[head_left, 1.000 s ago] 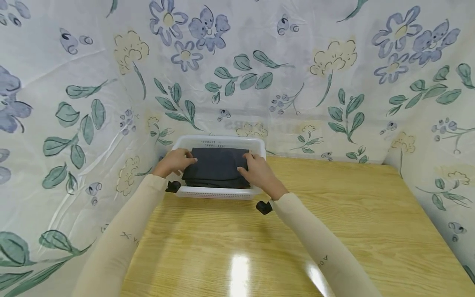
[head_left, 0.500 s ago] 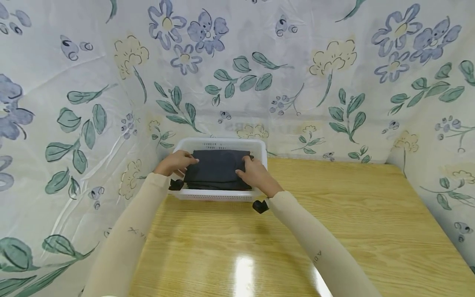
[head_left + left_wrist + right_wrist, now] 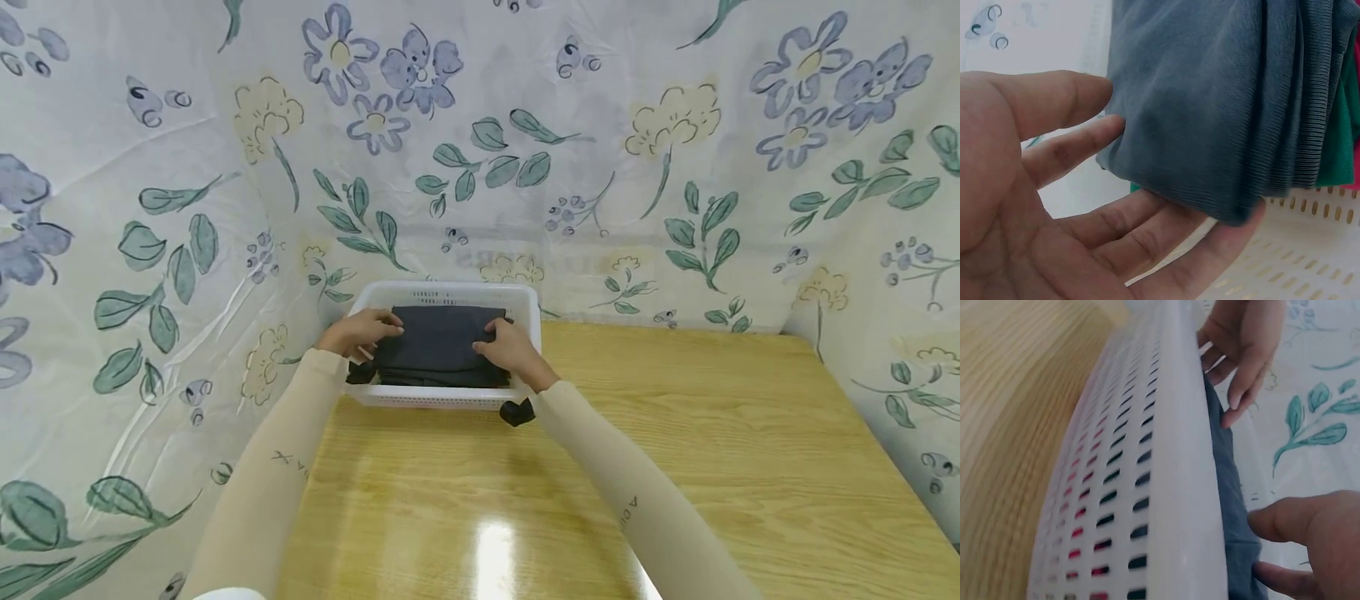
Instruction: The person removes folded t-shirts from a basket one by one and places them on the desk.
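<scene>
A folded dark blue-grey garment [image 3: 442, 337] lies in a white plastic basket [image 3: 442, 402], with green cloth [image 3: 1338, 144] and pinkish-red cloth [image 3: 1355, 119] below it. My left hand [image 3: 360, 331] is at the garment's left end. Its thumb and index finger touch the folded side in the left wrist view, while the other fingers extend, nearly straight, along the lower edge. On the right end rests my right hand [image 3: 512, 343], thumb and index finger apart and tips against the cloth. In the right wrist view the basket wall hides much of the garment.
The basket stands at the back left of a wooden table [image 3: 675, 433], close to a flower-patterned sheet [image 3: 600, 167] hung behind and at both sides. Dark wrist devices [image 3: 517, 412] hang below each wrist, near the basket's front rim.
My right hand has shifted slightly left and inward over the garment. The left hand has edged slightly right. The garment stays in the basket; the view has tilted a little.
</scene>
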Demonstrator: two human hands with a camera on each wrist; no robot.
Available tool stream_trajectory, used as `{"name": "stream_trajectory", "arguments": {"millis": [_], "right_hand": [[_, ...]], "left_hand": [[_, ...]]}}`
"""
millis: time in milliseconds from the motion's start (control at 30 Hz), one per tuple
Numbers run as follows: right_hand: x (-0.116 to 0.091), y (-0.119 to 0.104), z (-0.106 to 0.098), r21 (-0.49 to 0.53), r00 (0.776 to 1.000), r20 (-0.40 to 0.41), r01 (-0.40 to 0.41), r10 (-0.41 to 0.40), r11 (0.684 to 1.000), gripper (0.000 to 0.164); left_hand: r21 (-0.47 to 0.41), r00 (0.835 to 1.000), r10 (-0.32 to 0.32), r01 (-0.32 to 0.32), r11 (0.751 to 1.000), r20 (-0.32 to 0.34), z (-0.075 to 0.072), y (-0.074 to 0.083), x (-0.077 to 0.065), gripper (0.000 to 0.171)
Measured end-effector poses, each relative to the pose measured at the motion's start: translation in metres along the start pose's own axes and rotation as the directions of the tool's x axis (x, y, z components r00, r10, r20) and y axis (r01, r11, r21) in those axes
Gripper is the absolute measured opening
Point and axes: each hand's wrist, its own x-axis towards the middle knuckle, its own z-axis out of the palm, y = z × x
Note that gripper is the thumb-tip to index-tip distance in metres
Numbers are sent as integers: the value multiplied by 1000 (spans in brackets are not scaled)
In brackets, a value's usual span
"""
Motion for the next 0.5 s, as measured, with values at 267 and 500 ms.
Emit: {"name": "stream_trajectory", "arguments": {"millis": [267, 500], "right_hand": [[2, 3, 4, 260, 996, -22, -82, 91, 962, 40], [4, 3, 2, 361, 997, -8, -72, 80, 930, 40]], "left_hand": [[-104, 1000, 20, -22, 994, -23, 4, -10, 7, 45], [-137, 1000, 23, -25, 990, -18, 3, -10, 8, 49]]}}
